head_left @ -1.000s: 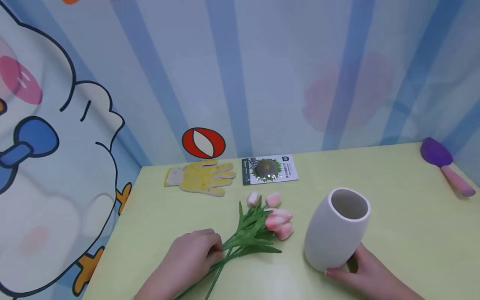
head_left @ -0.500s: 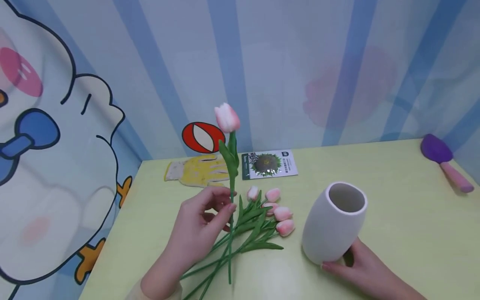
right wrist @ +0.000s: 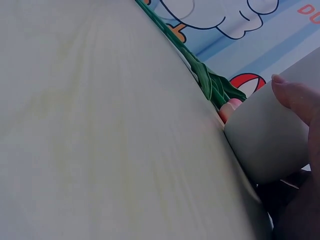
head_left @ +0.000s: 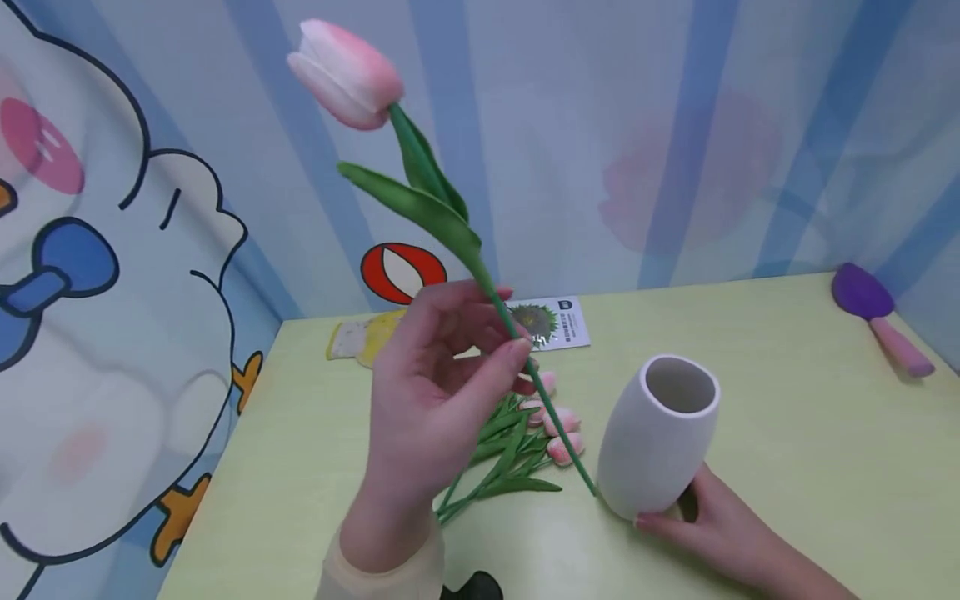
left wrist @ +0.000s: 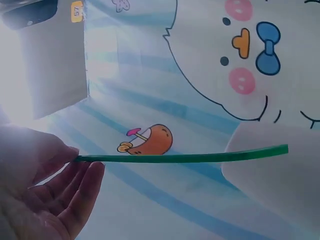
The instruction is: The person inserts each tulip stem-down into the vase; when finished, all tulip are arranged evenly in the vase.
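Observation:
Between thumb and fingers, my left hand [head_left: 442, 392] pinches the green stem of a pink-and-white tulip [head_left: 348, 75], lifted above the table with its bloom up and to the left. The stem's lower end slants down toward the white vase [head_left: 652, 450]; in the left wrist view the bare stem [left wrist: 175, 158] juts from the fingertips, the vase [left wrist: 280, 175] behind its end. Low on the vase, my right hand [head_left: 720, 529] grips its side, the thumb [right wrist: 295, 97] showing on it in the right wrist view. Several more tulips [head_left: 517, 454] lie on the table, partly hidden by my left hand.
A yellow-and-white work glove [head_left: 360, 339] lies at the back left, partly covered by my left hand. Beside it is a seed packet [head_left: 562, 323]. A purple trowel with a pink handle [head_left: 873, 308] lies at the far right. A cartoon-printed backdrop [head_left: 562, 150] rises behind the table [head_left: 810, 417].
My left hand has taken one tulip from the bunch, raised it and tipped its bloom leftward, the stem end now pointing toward the vase. My right hand stays on the vase.

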Available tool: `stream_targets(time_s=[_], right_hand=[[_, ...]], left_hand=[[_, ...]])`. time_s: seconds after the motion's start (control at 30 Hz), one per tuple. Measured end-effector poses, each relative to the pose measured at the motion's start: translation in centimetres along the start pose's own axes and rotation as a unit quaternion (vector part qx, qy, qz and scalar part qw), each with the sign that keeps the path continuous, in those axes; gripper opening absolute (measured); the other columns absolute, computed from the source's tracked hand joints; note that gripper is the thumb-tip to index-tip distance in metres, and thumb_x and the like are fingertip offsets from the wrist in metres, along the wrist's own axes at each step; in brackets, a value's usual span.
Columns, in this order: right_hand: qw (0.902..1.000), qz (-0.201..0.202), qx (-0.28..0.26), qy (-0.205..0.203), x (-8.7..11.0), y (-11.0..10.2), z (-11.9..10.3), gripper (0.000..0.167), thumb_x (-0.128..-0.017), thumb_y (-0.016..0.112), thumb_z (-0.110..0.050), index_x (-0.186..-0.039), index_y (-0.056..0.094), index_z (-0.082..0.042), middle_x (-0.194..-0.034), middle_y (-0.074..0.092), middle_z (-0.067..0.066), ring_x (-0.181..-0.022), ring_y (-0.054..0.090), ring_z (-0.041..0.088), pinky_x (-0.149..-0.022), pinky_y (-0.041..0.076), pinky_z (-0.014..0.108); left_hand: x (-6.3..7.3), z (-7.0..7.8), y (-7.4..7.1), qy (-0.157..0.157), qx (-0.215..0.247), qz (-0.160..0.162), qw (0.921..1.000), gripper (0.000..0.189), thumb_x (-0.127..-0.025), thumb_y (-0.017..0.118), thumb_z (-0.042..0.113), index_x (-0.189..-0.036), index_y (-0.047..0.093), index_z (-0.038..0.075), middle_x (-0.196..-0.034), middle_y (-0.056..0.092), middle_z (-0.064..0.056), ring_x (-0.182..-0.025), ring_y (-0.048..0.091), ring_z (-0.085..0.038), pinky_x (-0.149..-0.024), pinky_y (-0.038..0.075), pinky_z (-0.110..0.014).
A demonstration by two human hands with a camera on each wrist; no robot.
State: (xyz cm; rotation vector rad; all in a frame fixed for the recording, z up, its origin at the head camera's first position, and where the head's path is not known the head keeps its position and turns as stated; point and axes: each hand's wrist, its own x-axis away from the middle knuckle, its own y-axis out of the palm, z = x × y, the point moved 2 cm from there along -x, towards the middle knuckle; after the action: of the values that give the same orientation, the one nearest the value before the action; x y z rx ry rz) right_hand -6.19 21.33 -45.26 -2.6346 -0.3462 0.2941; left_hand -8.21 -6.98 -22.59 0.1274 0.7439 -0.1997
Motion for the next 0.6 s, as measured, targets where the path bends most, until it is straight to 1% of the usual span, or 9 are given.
stream_targets(time_s=[0.03, 0.1, 0.17, 0.27, 0.3, 0.37, 0.43, 0.5, 0.6], right_hand=[[1.0000, 0.000, 0.002, 0.002, 0.1, 0.0, 0.1, 0.079, -0.083, 0.089, -0.022, -0.148, 0.045, -0.023, -0.140, 0.061, 0.001, -0.127, 0.053, -0.003, -0.104, 0.039, 0.010], [0.9999, -0.001, 0.005, 0.009, 0.2, -0.1, 0.1, 0.078, -0.083, 0.089, -0.024, -0.148, 0.045, -0.024, -0.141, 0.060, 0.000, -0.128, 0.052, -0.003, -0.104, 0.037, 0.010], [0.9999, -0.003, 0.004, 0.015, 0.3, -0.1, -0.1, 0.078, -0.083, 0.089, -0.026, -0.147, 0.046, -0.026, -0.141, 0.060, -0.001, -0.129, 0.052, -0.003, -0.105, 0.036, 0.010], [0.9999, -0.005, -0.006, 0.009, 0.2, 0.0, -0.4, 0.077, -0.084, 0.088, -0.025, -0.148, 0.046, -0.027, -0.142, 0.060, -0.002, -0.130, 0.052, 0.000, -0.106, 0.036, 0.010], [0.9999, -0.005, -0.011, 0.005, 0.0, 0.0, -0.5, 0.077, -0.084, 0.088, -0.024, -0.148, 0.046, -0.027, -0.141, 0.060, -0.003, -0.130, 0.053, 0.002, -0.106, 0.037, 0.011], [0.9998, -0.008, -0.018, -0.003, -0.2, 0.1, -0.8, 0.077, -0.085, 0.087, -0.023, -0.148, 0.045, -0.028, -0.141, 0.059, -0.003, -0.130, 0.054, 0.004, -0.107, 0.037, 0.011], [0.9995, -0.013, -0.027, -0.006, -0.3, 0.3, -1.0, 0.077, -0.085, 0.087, -0.022, -0.148, 0.044, -0.029, -0.141, 0.059, -0.003, -0.130, 0.054, 0.005, -0.108, 0.038, 0.012], [0.9992, -0.019, -0.035, -0.004, -0.3, 0.5, -1.2, 0.076, -0.086, 0.087, -0.023, -0.148, 0.044, -0.030, -0.142, 0.058, -0.003, -0.130, 0.054, 0.006, -0.108, 0.039, 0.013], [0.9989, -0.021, -0.042, -0.005, -0.4, 0.6, -1.5, 0.076, -0.086, 0.086, -0.023, -0.148, 0.044, -0.030, -0.142, 0.058, -0.004, -0.131, 0.054, 0.008, -0.109, 0.039, 0.015]], left_hand=[[-0.2, 0.0, 0.4, 0.009, 0.009, 0.002, 0.9999, 0.036, -0.088, 0.066, -0.017, -0.122, 0.056, -0.012, -0.096, 0.066, -0.028, -0.076, 0.066, -0.025, -0.060, 0.064, -0.048], [-0.6, 0.0, 1.0, 0.027, 0.032, 0.016, 0.9990, 0.036, -0.087, 0.066, -0.016, -0.122, 0.054, -0.013, -0.095, 0.068, -0.022, -0.076, 0.067, -0.024, -0.059, 0.063, -0.047], [-0.8, 0.3, 1.6, 0.060, 0.064, 0.051, 0.9949, 0.036, -0.087, 0.066, -0.017, -0.121, 0.055, -0.011, -0.095, 0.070, -0.015, -0.077, 0.069, -0.022, -0.059, 0.063, -0.046], [-0.9, 0.5, 2.2, 0.129, 0.106, 0.112, 0.9796, 0.034, -0.087, 0.063, -0.018, -0.119, 0.055, -0.008, -0.096, 0.069, -0.009, -0.077, 0.072, -0.023, -0.059, 0.063, -0.044], [-0.9, 0.5, 2.4, 0.149, 0.114, 0.130, 0.9736, 0.034, -0.088, 0.062, -0.019, -0.119, 0.055, -0.007, -0.096, 0.068, -0.010, -0.077, 0.072, -0.024, -0.059, 0.063, -0.044], [-0.9, 0.5, 2.8, 0.170, 0.119, 0.151, 0.9665, 0.035, -0.088, 0.061, -0.019, -0.119, 0.054, -0.004, -0.097, 0.067, -0.011, -0.075, 0.073, -0.025, -0.059, 0.063, -0.045], [-0.9, 0.4, 3.1, 0.162, 0.112, 0.154, 0.9682, 0.034, -0.088, 0.061, -0.018, -0.119, 0.052, -0.006, -0.096, 0.068, -0.010, -0.076, 0.073, -0.024, -0.060, 0.063, -0.044], [-0.9, 0.2, 3.3, 0.136, 0.099, 0.142, 0.9755, 0.035, -0.088, 0.063, -0.017, -0.120, 0.049, -0.010, -0.095, 0.068, -0.010, -0.077, 0.072, -0.022, -0.062, 0.063, -0.045], [-1.2, -0.2, 3.7, 0.093, 0.053, 0.092, 0.9900, 0.039, -0.089, 0.065, -0.015, -0.123, 0.047, -0.014, -0.093, 0.068, -0.015, -0.079, 0.070, -0.022, -0.064, 0.063, -0.043]])
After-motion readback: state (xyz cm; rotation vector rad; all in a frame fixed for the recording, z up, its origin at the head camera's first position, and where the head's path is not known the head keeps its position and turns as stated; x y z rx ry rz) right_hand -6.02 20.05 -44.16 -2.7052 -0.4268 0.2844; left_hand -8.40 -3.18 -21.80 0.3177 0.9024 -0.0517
